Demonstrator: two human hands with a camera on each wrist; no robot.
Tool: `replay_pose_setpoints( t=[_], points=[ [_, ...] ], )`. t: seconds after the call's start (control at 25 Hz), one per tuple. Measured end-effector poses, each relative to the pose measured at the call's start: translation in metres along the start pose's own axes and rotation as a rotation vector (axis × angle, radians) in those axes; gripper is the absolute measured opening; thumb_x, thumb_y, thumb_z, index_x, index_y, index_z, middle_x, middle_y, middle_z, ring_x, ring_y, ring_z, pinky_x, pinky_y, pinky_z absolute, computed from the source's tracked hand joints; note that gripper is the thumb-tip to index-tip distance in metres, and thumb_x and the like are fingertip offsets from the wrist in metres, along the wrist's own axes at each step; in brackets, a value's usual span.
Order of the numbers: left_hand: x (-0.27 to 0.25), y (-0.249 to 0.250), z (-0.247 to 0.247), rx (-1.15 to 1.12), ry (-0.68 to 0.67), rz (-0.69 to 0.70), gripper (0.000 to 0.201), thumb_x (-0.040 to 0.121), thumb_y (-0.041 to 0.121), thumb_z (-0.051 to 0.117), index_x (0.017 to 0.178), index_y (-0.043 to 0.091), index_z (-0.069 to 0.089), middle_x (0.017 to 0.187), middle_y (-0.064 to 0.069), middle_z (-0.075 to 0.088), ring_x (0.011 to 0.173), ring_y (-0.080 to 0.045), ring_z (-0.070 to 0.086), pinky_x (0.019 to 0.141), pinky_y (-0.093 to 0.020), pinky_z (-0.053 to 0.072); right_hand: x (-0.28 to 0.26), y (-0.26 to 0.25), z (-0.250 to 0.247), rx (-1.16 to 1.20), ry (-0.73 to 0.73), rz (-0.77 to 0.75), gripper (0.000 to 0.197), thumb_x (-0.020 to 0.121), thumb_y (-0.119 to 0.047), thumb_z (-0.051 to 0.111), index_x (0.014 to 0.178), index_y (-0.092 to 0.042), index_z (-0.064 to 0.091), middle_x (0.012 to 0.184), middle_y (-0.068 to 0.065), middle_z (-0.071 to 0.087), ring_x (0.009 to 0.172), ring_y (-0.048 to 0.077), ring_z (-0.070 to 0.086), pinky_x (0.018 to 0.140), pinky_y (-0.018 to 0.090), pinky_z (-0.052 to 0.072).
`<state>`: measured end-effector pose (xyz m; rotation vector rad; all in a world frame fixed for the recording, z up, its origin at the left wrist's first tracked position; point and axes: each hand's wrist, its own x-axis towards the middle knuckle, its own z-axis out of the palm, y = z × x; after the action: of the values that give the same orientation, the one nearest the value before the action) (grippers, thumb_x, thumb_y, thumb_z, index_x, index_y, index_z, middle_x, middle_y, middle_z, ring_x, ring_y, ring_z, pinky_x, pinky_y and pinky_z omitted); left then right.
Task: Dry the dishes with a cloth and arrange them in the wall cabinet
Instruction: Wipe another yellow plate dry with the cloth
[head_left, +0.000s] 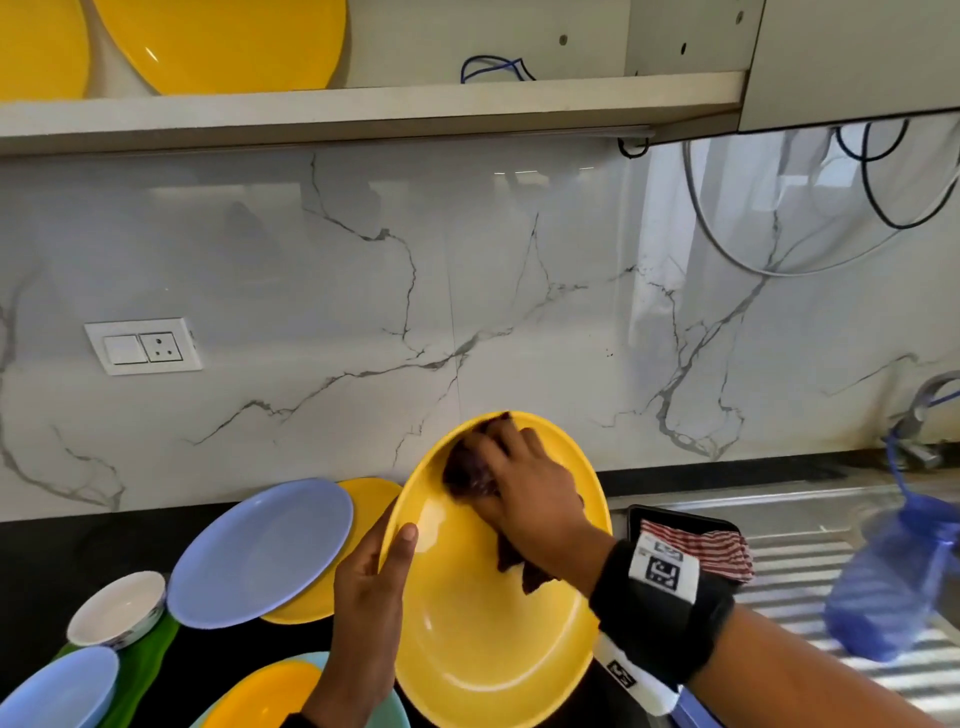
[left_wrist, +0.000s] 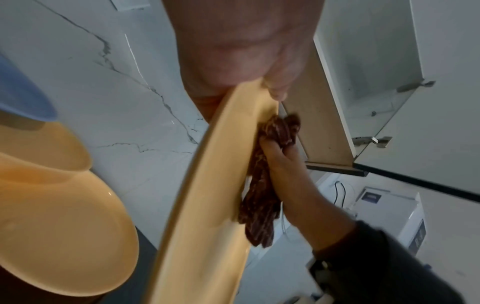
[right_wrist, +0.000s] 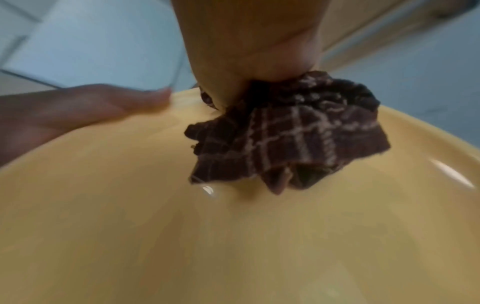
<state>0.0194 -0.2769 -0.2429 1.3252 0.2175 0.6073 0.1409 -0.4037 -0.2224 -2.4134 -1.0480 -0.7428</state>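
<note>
Yellow plate (head_left: 483, 613) is held tilted above the bench (head_left: 41, 561), its left rim gripped by the left hand (head_left: 363, 613), thumb over the inner face and the other fingers (left_wrist: 278, 90) curled behind. Against its upper inner face the right hand (head_left: 535, 499) presses a bunched dark checked cloth (right_wrist: 293, 131), fingers closed around it. Left of the left hand's fingers, a blue plate (head_left: 260, 551) leans over another yellow plate (head_left: 363, 499).

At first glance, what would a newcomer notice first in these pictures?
The big yellow plate stands out, held tilted at centre by the left hand at its rim. The right hand presses a dark checked cloth against its inner face. More yellow plates already stand in the wall cabinet above.
</note>
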Motion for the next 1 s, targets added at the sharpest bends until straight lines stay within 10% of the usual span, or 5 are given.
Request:
replay_pose_setpoints(
  t=[0.24,0.52,0.72,0.8,1.0],
  points=[
    [0.020,0.001,-0.014,-0.286,0.200,-0.081,0.055,0.080,0.045,0.071,0.127,0.018,0.063,0.127,-0.004,0.066,0.118,-0.033,0.059,0.103,-0.056,0.042,-0.090,0.008,0.018,0.161,-0.543,0.171,0.071,0.081,-0.073,0.051,0.140,-0.038,0.032,0.141,-0.007,0.032,0.125,0.020,0.045,0.090,0.036,0.049],
    [0.039,-0.004,-0.012,-0.073,0.204,-0.315,0.053,0.103,0.024,0.048,0.153,0.023,0.029,0.156,-0.004,0.033,0.137,-0.031,0.036,0.107,-0.053,0.037,-0.102,-0.038,0.008,-0.045,-0.477,-0.049,0.027,0.054,-0.053,0.073,0.074,-0.038,0.064,0.060,-0.016,0.053,0.062,-0.001,0.052,0.035,0.016,0.016],
    [0.036,-0.006,-0.028,0.188,0.097,-0.406,0.103,0.066,0.089,0.050,0.149,0.029,0.034,0.157,-0.002,0.026,0.141,-0.032,0.029,0.104,-0.056,0.038,-0.043,0.005,-0.071,0.175,-0.522,-0.007,0.024,0.080,-0.043,0.072,0.088,-0.024,0.058,0.089,-0.001,0.061,0.083,0.017,0.056,0.066,0.028,0.035],
    [0.030,-0.017,-0.035,0.319,0.034,-0.253,0.108,0.032,0.100,0.052,0.119,0.035,0.060,0.135,-0.002,0.049,0.136,-0.028,0.039,0.107,-0.044,0.033,-0.027,0.033,-0.086,0.373,-0.587,0.081,0.034,0.070,-0.040,0.082,0.075,-0.025,0.052,0.074,-0.009,0.056,0.069,0.007,0.053,0.066,0.027,0.040],
    [-0.003,-0.018,-0.028,0.274,-0.087,-0.033,0.065,0.061,0.085,0.063,0.051,0.022,0.055,0.053,-0.007,0.050,0.060,-0.015,0.050,0.066,-0.030,0.038,-0.030,0.079,-0.056,0.629,-0.371,0.224,0.046,0.063,-0.047,0.084,0.095,-0.019,0.065,0.093,0.005,0.066,0.090,0.020,0.063,0.079,0.042,0.052]
  ],
)
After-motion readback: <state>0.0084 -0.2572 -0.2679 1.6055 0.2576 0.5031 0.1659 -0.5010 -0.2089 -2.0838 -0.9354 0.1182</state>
